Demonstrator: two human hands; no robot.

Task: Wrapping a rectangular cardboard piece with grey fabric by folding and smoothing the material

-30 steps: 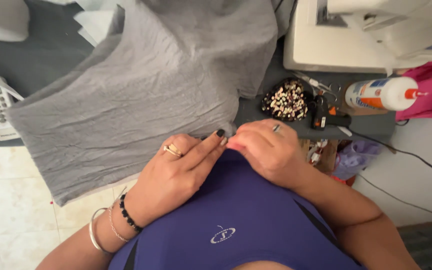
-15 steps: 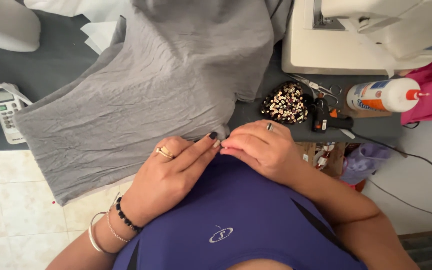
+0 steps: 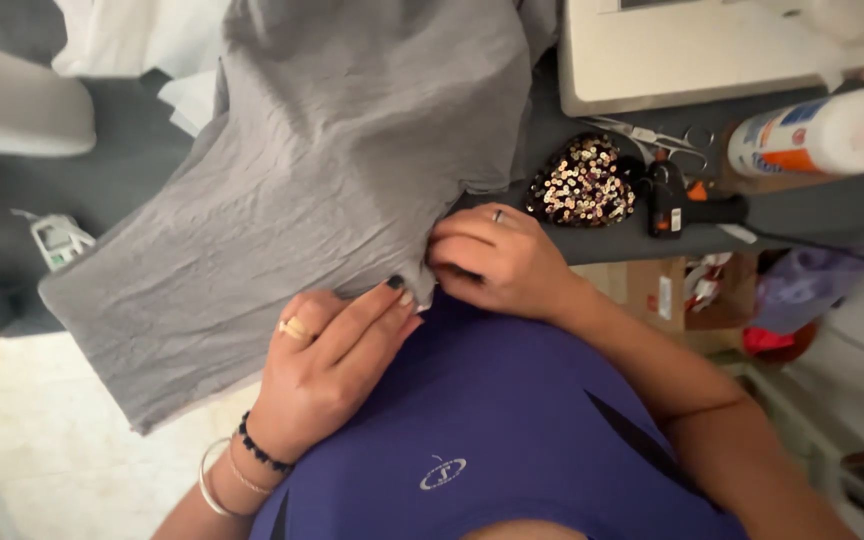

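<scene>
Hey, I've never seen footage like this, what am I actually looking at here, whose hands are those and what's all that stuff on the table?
There is one picture, taken by a camera worn on a person's head and pointing down, so you see their purple top at the bottom and their own two bare hands. The left hand, with a ring and bracelets, and the right hand, also ringed, meet at the near edge of a wrinkled grey cloth and pinch it between the fingertips. The cloth is spread over a dark table and hangs off its left side. Behind it sits a white sewing machine. To the right lie a sequinned heart, small scissors, a white glue bottle on its side and a black tool I cannot identify.
</scene>
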